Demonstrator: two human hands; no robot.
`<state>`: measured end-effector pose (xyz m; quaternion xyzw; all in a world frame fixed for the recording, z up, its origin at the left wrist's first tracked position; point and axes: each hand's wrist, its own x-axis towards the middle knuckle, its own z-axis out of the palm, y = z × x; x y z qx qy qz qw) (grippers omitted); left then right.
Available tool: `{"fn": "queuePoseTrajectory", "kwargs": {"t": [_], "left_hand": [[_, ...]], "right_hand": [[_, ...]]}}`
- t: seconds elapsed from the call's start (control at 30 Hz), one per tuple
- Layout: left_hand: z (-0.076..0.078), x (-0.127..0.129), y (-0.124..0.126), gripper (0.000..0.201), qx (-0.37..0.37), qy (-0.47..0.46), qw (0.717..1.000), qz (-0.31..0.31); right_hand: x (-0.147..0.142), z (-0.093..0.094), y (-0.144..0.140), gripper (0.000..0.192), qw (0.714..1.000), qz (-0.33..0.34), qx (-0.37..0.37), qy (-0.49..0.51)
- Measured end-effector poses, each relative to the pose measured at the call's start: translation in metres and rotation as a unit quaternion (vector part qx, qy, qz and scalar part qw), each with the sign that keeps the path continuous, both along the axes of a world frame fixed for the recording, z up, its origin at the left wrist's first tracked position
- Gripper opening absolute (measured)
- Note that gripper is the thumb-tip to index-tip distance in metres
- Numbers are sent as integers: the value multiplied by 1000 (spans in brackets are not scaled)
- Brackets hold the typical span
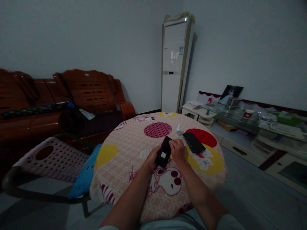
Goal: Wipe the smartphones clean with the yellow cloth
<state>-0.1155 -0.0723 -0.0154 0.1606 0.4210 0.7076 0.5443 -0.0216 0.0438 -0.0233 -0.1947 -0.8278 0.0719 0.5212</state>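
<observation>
A black phone-like device point(164, 150) with a small white label on its back is held tilted over the round table point(124, 153). My left hand point(151, 158) grips its lower left side. My right hand point(177, 149) pinches its upper right edge, with something small and yellowish at the fingertips. A second black phone point(193, 142) lies flat on the cloth just right of my right hand. A small white dropper bottle point(178, 130) stands upright behind the hands.
The table wears a pink cartoon-print cloth. A plastic chair point(51, 159) with a blue cushion point(85, 174) stands at the left. A wooden sofa point(59, 99) lines the back wall, a standing air conditioner point(174, 67) fills the corner, and a cluttered low glass cabinet point(254, 127) runs along the right.
</observation>
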Motion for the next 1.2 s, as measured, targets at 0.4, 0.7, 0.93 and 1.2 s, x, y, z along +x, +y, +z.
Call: {"fn": "queuePoseTrajectory", "kwargs": {"t": [0.4, 0.7, 0.93, 1.2], "left_hand": [[0, 0, -1, 32, 2, 3, 1000, -14], [1, 0, -2, 30, -3, 3, 1000, -4], [0, 0, -2, 33, -15, 4, 1000, -14], [3, 0, -3, 31, -9, 3, 1000, -2]], "right_hand": [[2, 2, 1, 23, 1000, -2, 9, -2], [1, -2, -3, 22, 1000, -4, 10, -21], [3, 1, 2, 21, 999, -28, 16, -9], [1, -1, -5, 19, 1000, 11, 13, -20]]}}
